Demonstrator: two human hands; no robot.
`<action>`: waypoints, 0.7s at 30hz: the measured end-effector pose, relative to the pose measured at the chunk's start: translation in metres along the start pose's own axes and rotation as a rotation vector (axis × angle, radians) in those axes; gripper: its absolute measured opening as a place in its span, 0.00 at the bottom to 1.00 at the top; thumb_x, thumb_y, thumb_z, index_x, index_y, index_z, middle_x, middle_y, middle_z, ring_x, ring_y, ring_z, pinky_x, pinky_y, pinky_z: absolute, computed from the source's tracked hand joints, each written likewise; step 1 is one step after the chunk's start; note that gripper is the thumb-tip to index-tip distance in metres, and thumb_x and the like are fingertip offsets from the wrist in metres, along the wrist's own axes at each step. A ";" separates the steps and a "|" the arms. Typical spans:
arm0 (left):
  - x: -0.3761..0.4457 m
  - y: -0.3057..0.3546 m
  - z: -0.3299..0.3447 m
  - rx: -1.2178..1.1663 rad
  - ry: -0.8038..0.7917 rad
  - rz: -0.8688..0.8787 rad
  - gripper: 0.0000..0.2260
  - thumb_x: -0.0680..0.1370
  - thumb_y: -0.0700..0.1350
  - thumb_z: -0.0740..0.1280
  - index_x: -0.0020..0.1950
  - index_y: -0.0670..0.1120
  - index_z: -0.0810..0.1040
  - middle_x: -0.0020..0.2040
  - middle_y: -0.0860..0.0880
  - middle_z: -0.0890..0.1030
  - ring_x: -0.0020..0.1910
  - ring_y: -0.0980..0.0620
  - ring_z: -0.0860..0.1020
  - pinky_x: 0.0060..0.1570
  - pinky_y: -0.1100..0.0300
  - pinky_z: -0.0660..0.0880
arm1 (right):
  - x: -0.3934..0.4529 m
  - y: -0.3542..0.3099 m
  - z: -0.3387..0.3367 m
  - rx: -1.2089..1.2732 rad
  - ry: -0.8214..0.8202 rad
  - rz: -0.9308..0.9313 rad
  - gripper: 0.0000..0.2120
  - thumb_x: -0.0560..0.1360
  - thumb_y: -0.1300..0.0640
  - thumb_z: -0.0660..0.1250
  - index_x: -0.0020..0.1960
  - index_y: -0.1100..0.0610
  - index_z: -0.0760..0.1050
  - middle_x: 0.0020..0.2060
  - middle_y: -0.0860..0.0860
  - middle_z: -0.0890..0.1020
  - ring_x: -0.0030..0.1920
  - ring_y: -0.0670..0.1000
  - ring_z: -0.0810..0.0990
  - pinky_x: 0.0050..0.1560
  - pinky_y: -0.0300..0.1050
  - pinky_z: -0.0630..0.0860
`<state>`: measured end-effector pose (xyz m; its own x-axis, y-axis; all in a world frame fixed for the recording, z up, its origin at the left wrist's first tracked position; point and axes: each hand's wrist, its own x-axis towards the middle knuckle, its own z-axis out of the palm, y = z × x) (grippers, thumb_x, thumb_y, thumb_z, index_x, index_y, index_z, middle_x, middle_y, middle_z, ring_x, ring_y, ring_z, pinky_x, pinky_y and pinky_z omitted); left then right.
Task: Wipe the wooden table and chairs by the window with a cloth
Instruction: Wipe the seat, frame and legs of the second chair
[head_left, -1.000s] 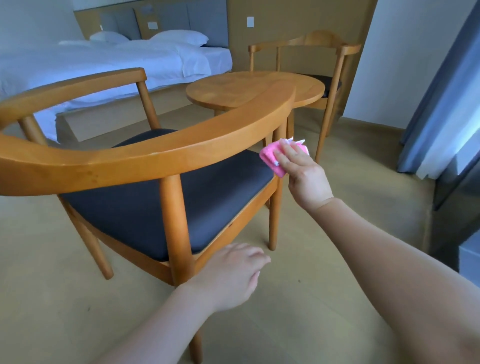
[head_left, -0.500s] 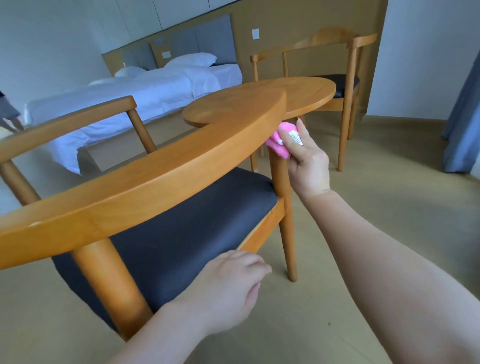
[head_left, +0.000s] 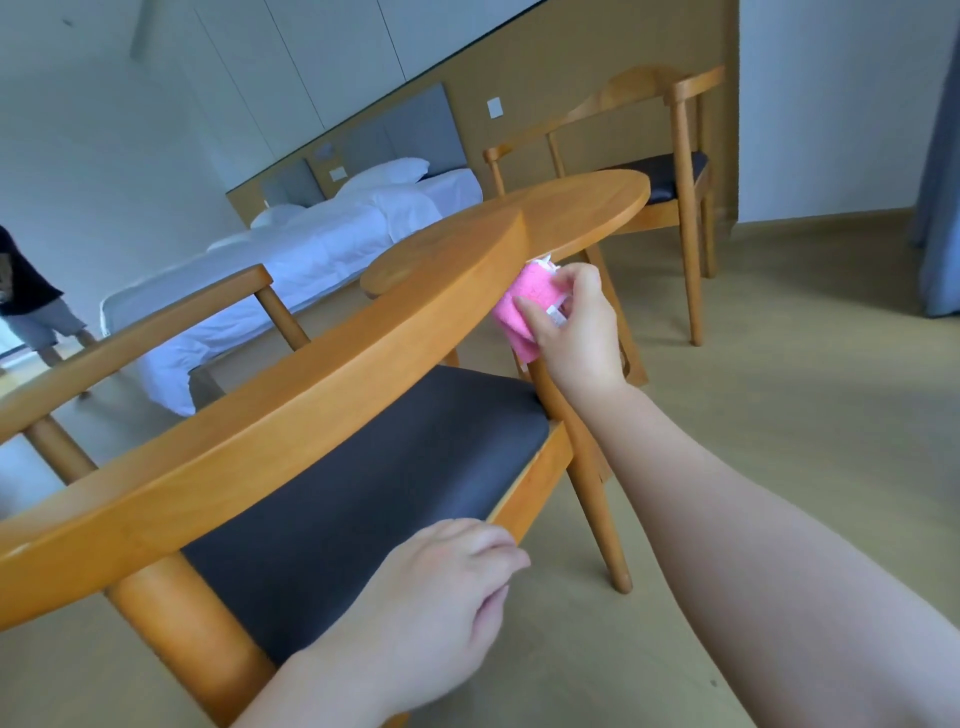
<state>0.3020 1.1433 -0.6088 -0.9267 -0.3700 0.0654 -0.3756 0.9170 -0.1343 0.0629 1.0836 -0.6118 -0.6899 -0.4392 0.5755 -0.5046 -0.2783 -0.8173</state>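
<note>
A wooden chair (head_left: 291, 405) with a curved back rail and a dark grey seat fills the near left. My right hand (head_left: 576, 332) grips a pink cloth (head_left: 519, 306) wrapped around the top of the chair's right front leg, just under the end of the rail. My left hand (head_left: 441, 608) hovers low by the seat's front edge, fingers loosely curled, holding nothing. Behind the rail stands the round wooden table (head_left: 587, 208). A second wooden chair (head_left: 670, 150) stands beyond it against the wall.
A bed with white sheets (head_left: 311, 260) lies at the back left. A person's legs (head_left: 31, 312) show at the far left edge. A blue curtain (head_left: 940, 182) hangs at the right. Bare floor (head_left: 805, 364) stretches to the right of the chairs.
My right hand has carried the pink cloth up the chair's front leg to just under the rail. The view has tilted and moved closer. My left hand has stayed low by the seat.
</note>
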 end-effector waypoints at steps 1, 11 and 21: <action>0.000 -0.001 0.000 0.003 -0.019 0.018 0.16 0.82 0.49 0.50 0.68 0.55 0.69 0.65 0.60 0.69 0.65 0.60 0.64 0.62 0.68 0.56 | -0.001 -0.003 0.001 0.021 -0.058 0.050 0.19 0.76 0.49 0.68 0.62 0.52 0.65 0.54 0.49 0.76 0.52 0.49 0.77 0.40 0.30 0.72; -0.010 -0.012 0.019 -0.095 -0.021 0.011 0.16 0.80 0.49 0.55 0.67 0.56 0.70 0.64 0.62 0.70 0.64 0.60 0.66 0.65 0.68 0.59 | -0.009 0.006 0.018 -0.226 -0.184 0.015 0.23 0.78 0.51 0.65 0.68 0.56 0.62 0.63 0.53 0.70 0.58 0.54 0.74 0.49 0.44 0.71; -0.027 -0.005 0.039 -0.116 -0.083 0.086 0.18 0.77 0.44 0.61 0.67 0.51 0.73 0.65 0.57 0.74 0.64 0.56 0.69 0.65 0.63 0.64 | -0.059 0.058 -0.001 -0.202 -0.366 0.286 0.23 0.80 0.48 0.60 0.70 0.57 0.59 0.63 0.56 0.70 0.60 0.57 0.73 0.62 0.57 0.73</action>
<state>0.3288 1.1425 -0.6488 -0.9550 -0.2958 -0.0240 -0.2953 0.9552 -0.0205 0.0738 1.0942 -0.6929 -0.6063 -0.7543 0.2518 -0.4373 0.0517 -0.8978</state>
